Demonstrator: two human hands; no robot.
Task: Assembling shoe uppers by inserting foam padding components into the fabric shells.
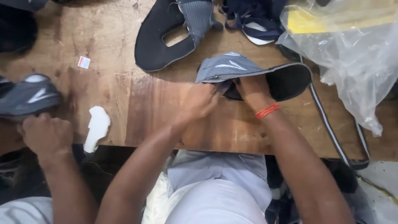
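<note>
While both hands pinch it, the grey shoe upper [232,68] lies just beyond the left hand [201,101].

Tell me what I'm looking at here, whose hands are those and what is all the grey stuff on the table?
This picture comes from a camera worn on a person's head, looking down. The two arms in the middle are that person's own. Their left hand and right hand, with an orange band at the wrist, both grip a grey shoe upper, a soft unfinished shoe top. It lies on a wooden table. Another shoe upper lies further back, beside a clear plastic bag. A small white piece lies near the table's edge. The fist on the far left belongs to another person, holding a grey shoe piece.
</note>
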